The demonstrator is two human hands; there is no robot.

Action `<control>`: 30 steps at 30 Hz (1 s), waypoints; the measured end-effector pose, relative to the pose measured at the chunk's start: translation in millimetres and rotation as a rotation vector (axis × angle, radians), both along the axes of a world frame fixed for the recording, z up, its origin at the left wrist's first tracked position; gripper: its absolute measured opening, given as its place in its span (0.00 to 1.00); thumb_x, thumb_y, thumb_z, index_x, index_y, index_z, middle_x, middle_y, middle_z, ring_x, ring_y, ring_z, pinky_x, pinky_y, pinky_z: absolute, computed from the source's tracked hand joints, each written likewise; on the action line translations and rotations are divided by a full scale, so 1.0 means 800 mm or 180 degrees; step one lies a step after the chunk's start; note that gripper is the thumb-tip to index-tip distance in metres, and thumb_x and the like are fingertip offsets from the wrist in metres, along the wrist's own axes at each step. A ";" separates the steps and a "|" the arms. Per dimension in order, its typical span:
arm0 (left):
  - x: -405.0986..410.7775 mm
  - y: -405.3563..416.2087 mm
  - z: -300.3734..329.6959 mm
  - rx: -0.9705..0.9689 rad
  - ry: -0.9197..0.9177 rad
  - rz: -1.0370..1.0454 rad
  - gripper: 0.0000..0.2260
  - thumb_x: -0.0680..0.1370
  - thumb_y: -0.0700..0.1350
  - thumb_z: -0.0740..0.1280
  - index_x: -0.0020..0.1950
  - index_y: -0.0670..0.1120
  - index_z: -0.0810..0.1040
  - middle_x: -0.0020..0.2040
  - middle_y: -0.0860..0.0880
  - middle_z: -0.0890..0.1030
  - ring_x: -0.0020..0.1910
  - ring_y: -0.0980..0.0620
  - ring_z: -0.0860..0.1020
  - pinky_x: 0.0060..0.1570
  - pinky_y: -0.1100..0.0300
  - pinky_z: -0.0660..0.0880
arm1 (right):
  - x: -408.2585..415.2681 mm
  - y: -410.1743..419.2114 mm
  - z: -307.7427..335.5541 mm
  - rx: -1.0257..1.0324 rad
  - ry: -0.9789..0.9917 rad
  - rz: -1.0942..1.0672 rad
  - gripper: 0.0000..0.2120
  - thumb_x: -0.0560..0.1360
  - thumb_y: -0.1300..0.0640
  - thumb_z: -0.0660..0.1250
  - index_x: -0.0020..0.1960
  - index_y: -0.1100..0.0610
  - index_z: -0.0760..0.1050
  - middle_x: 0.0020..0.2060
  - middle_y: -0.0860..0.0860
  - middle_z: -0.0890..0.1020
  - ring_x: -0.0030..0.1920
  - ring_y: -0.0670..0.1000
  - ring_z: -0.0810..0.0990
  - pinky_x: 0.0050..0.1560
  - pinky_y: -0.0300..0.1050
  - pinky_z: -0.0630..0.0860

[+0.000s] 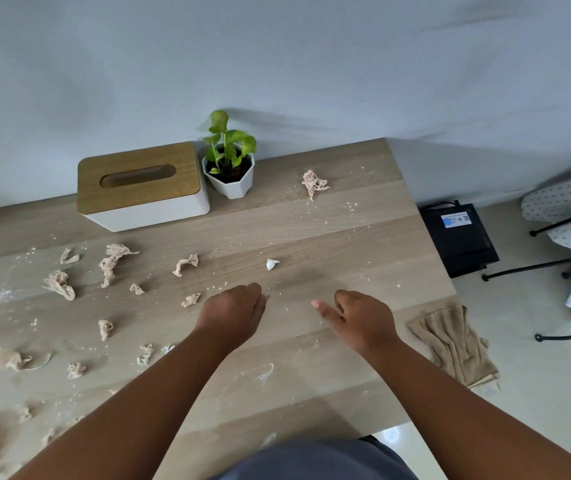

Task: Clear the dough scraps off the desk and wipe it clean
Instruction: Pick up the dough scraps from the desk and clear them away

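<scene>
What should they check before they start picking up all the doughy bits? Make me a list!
1. Both hands free: ok. The left hand and right hand hover over the light wooden desk, holding nothing that shows.
2. Scraps within sight: ok. Crumpled beige dough scraps lie mostly on the left, such as the long twisted one, and one sits alone at the far side.
3. Wiping cloth ready: ok. The folded tan towel lies at the desk's right edge, partly overhanging.
4. Things to wipe around: not ok. The white tissue box with wooden lid and the white potted plant are on the desk.
5. Bin for scraps: cannot tell. None is visible.
</scene>
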State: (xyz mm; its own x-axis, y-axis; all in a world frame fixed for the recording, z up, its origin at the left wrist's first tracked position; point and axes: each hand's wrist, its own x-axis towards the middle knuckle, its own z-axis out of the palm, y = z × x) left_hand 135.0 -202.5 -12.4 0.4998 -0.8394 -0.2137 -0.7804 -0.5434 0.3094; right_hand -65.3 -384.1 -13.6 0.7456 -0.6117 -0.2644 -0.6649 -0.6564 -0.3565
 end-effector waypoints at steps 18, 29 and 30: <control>0.010 -0.068 -0.022 -0.0090 0.0301 0.0675 0.15 0.82 0.55 0.63 0.61 0.47 0.69 0.56 0.46 0.79 0.56 0.42 0.80 0.50 0.48 0.79 | 0.113 -0.125 -0.006 -0.0265 -0.0615 0.0475 0.18 0.84 0.42 0.60 0.44 0.55 0.69 0.32 0.48 0.74 0.31 0.56 0.74 0.31 0.47 0.67; 0.013 -0.096 -0.024 0.0341 -0.0024 0.0334 0.18 0.83 0.50 0.57 0.55 0.38 0.78 0.46 0.42 0.80 0.42 0.40 0.82 0.32 0.47 0.80 | 0.201 -0.223 -0.021 -0.0264 -0.0695 0.0577 0.14 0.84 0.47 0.61 0.55 0.58 0.75 0.44 0.56 0.83 0.43 0.62 0.81 0.37 0.49 0.68; 0.014 -0.098 -0.024 0.0269 -0.0090 0.0300 0.17 0.82 0.49 0.57 0.53 0.37 0.79 0.44 0.42 0.80 0.39 0.40 0.81 0.29 0.48 0.79 | 0.208 -0.226 -0.022 -0.0429 -0.0685 0.0559 0.17 0.83 0.43 0.61 0.54 0.57 0.75 0.44 0.55 0.83 0.42 0.60 0.81 0.36 0.48 0.68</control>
